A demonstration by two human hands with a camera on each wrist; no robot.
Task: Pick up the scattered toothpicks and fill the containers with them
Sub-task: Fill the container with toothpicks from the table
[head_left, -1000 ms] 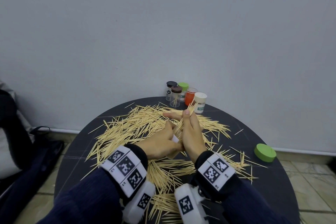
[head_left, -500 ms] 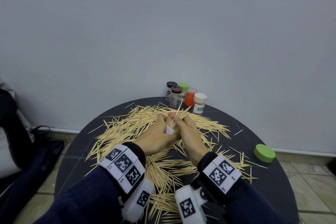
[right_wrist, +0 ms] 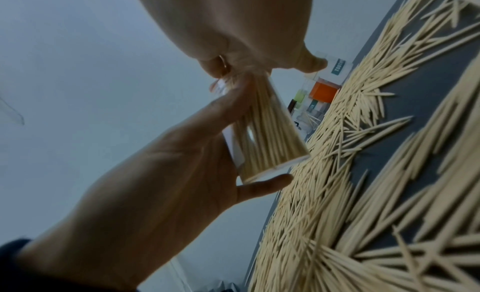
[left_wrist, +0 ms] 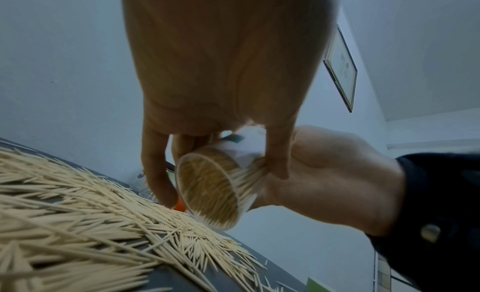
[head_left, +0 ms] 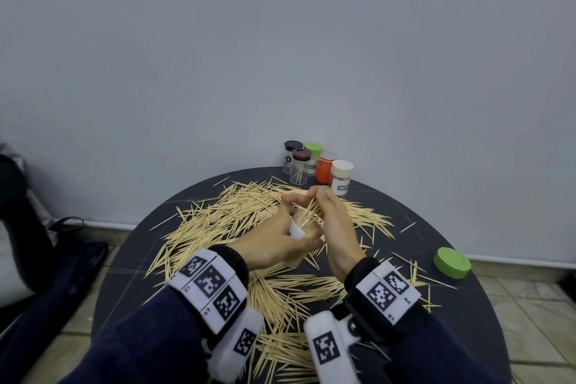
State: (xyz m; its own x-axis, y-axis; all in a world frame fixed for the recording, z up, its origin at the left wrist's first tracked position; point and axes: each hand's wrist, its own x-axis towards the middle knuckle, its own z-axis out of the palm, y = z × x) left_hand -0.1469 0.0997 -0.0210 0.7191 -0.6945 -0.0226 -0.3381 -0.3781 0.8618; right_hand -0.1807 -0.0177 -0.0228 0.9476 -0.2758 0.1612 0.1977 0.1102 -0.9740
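Clear plastic shows the packed wood inside the container (head_left: 304, 235) that the left hand (head_left: 274, 246) holds above the middle of the round dark table (head_left: 467, 321). Its fingers and thumb curl round the tilted container's wall, and the left wrist view shows the see-through base crowded with toothpick tips. The right hand (head_left: 335, 227) is just right of the container, touching it near the open mouth. Its fingertips (head_left: 318, 193) pinch a small bundle of toothpicks (head_left: 310, 210) whose lower ends stand in the mouth, while the remaining fingers are loosely bent. In the right wrist view the bundle is blurred where it enters the container.

Scattered toothpicks (head_left: 237, 218) cover much of the table in a thick pale heap, from the far side down to the near edge between both sleeves. At the far edge by the grey wall (head_left: 280, 40) stand 5 more containers (head_left: 318, 165): 1 with a black lid, 1 with a brown lid, 1 with a green lid, an orange one and a white one with a green label. A loose green lid (head_left: 452, 262) lies well apart at the right edge. A dark bag (head_left: 46, 274) is on the floor to the left.
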